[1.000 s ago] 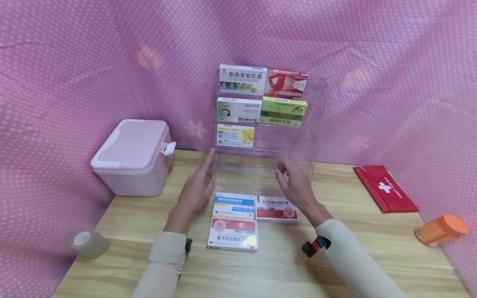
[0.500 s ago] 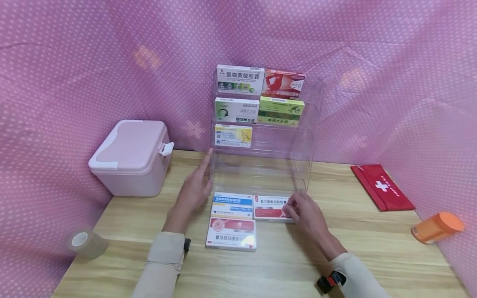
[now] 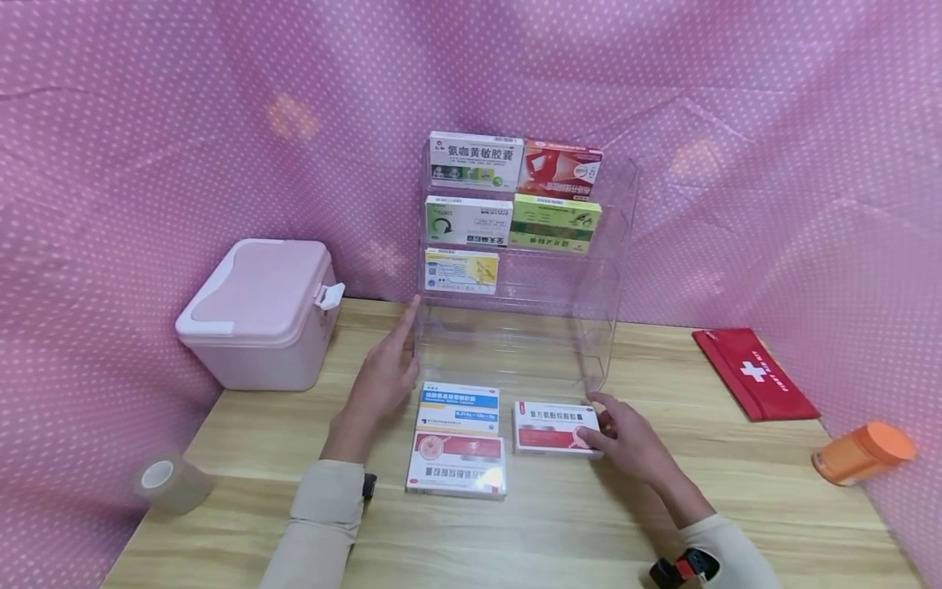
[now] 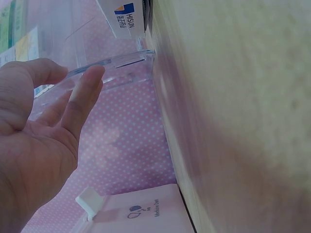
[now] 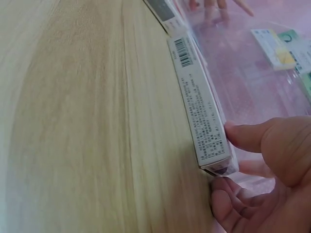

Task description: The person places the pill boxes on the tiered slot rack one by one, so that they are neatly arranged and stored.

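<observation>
My right hand (image 3: pixel 633 433) grips the right end of a white and red medicine box (image 3: pixel 552 415), thumb on its top face and fingers at the end. In the right wrist view the printed side of that medicine box (image 5: pixel 199 102) shows. My left hand (image 3: pixel 379 384) rests with fairly straight fingers against the left side of a clear tiered display rack (image 3: pixel 508 352). The left wrist view shows the left hand (image 4: pixel 53 107) at the rack's edge (image 4: pixel 121 60). A blue and white medicine box (image 3: pixel 458 409) and another red and white medicine box (image 3: pixel 456 465) lie left of the gripped one.
The rack's upper tiers hold several boxes, among them a green box (image 3: pixel 555 222) and a yellow and white box (image 3: pixel 461 272). A pink medicine chest (image 3: pixel 257 319) and a tape roll (image 3: pixel 172 484) stand left. A red first aid pouch (image 3: pixel 755 374) and an orange bottle (image 3: pixel 863 454) lie right.
My right hand has come down from the rack to the red and white box, taken hold of its end and shifted it slightly right and nearer. The left hand stays at the rack.
</observation>
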{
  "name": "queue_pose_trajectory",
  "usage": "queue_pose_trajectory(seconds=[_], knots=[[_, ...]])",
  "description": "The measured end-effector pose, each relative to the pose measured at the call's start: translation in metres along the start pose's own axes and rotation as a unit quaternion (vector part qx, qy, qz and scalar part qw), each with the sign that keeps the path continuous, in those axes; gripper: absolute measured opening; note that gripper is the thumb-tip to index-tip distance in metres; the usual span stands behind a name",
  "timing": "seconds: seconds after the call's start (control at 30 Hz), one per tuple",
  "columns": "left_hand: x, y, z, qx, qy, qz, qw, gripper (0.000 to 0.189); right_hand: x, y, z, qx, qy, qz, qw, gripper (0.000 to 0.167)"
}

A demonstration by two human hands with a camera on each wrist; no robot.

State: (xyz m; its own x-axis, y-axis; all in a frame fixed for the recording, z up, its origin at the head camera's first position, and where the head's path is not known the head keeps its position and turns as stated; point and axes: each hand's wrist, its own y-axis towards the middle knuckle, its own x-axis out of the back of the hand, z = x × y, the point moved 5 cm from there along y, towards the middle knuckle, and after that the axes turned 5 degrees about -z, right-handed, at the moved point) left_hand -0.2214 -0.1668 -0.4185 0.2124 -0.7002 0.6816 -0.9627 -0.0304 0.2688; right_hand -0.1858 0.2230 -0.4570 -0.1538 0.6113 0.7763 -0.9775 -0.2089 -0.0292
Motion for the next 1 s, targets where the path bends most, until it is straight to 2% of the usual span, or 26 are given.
queue_pose_trajectory(seconds=[0.13, 0.37, 0.67, 1.0], knots=[[0.001, 0.000, 0.000, 0.003, 0.001, 0.000, 1.0000, 0.114, 0.002, -0.003, -0.002, 0.017, 0.003, 0.011, 0.9998, 0.054], [0.000, -0.001, 0.000, 0.002, -0.001, 0.002, 1.0000, 0.113, 0.003, -0.007, -0.002, 0.025, 0.071, 0.026, 0.9968, 0.034], [0.000, 0.000, -0.001, 0.006, 0.001, 0.003, 1.0000, 0.112, 0.005, -0.013, 0.005, 0.042, 0.094, 0.061, 0.9928, 0.033], [0.000, 0.000, -0.001, 0.004, -0.001, -0.002, 1.0000, 0.109, 0.011, -0.018, 0.004, 0.057, 0.123, 0.032, 0.9902, 0.030]])
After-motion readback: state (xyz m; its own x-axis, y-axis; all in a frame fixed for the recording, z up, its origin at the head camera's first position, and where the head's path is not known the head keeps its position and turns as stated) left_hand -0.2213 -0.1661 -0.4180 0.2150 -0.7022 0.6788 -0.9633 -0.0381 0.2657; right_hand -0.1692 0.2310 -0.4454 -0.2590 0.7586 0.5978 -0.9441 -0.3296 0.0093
